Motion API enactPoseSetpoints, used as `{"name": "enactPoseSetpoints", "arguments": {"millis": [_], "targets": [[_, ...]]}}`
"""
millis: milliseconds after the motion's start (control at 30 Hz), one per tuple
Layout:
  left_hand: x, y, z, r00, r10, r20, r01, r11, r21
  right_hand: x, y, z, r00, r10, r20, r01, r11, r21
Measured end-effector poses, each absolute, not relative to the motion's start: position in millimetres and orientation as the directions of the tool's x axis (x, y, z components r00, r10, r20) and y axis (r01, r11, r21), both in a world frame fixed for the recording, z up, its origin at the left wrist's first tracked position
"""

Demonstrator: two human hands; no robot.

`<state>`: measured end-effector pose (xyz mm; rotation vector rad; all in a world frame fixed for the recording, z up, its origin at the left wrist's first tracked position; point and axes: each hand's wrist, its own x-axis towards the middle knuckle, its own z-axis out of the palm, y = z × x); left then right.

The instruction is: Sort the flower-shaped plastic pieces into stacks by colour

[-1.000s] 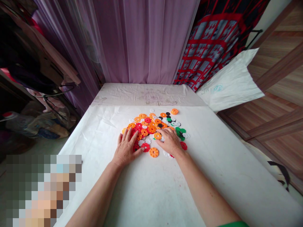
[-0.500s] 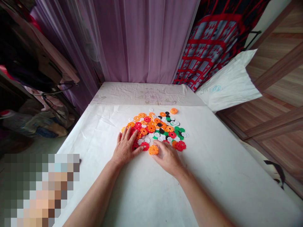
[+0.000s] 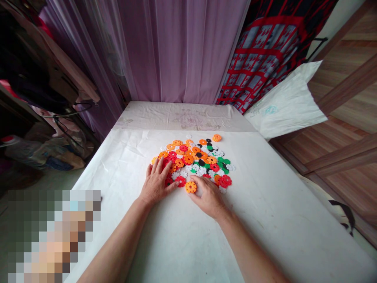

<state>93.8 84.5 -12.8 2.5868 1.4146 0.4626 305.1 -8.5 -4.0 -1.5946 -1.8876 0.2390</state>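
Observation:
A loose pile of plastic snowflake discs (image 3: 188,158) in orange, red, white, green and black lies on the white-covered table. My left hand (image 3: 156,181) rests at the pile's left edge, fingers spread over red and orange discs, its thumb beside a red disc (image 3: 180,181). Between the thumb and forefinger of my right hand (image 3: 209,196) is an orange snowflake disc (image 3: 191,187), its flat face turned up toward me. It seems thick, perhaps several stacked together. Close to the right hand's knuckles lie red discs (image 3: 225,180) and a white one.
At the pile's far right sits a separate orange cluster of discs (image 3: 217,138). The white tabletop (image 3: 176,243) extends around the pile. A white bag (image 3: 290,104) leans at the right edge, before a wooden door (image 3: 350,90). Purple curtains (image 3: 176,51) hang behind; clothes hang at the left.
The orange disc in my right hand has tilted slightly, showing its round face more fully. A white disc now shows beside that hand. My left hand stays in place.

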Motion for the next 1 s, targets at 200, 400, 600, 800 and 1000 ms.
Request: {"name": "enactPoseSetpoints", "arguments": {"millis": [200,400,600,800,1000], "targets": [[94.3,84.2,-13.4,0.508,0.837,0.203,0.79,-0.546,0.278,306.6,-8.4,-3.9,-0.069,0.939,0.336,0.821,0.245,-0.516],[94.0,84.7,-12.8,0.507,0.839,0.198,0.792,-0.544,0.277,308.5,-9.5,-7.0,-0.072,0.941,0.332,0.813,0.248,-0.527],[93.5,83.7,-12.3,0.509,0.837,0.201,0.781,-0.548,0.3,310.0,-7.7,-3.6,-0.049,0.922,0.385,0.823,0.256,-0.508],[89.5,95.5,-14.6,0.331,0.896,0.295,0.784,-0.435,0.443,323.7,36.2,5.3,0.045,0.906,0.421,0.852,0.186,-0.49],[71.8,116.5,-21.9,0.116,0.931,0.348,0.79,-0.298,0.536,329.1,82.8,9.6,-0.014,0.941,0.338,0.92,0.145,-0.364]]}}
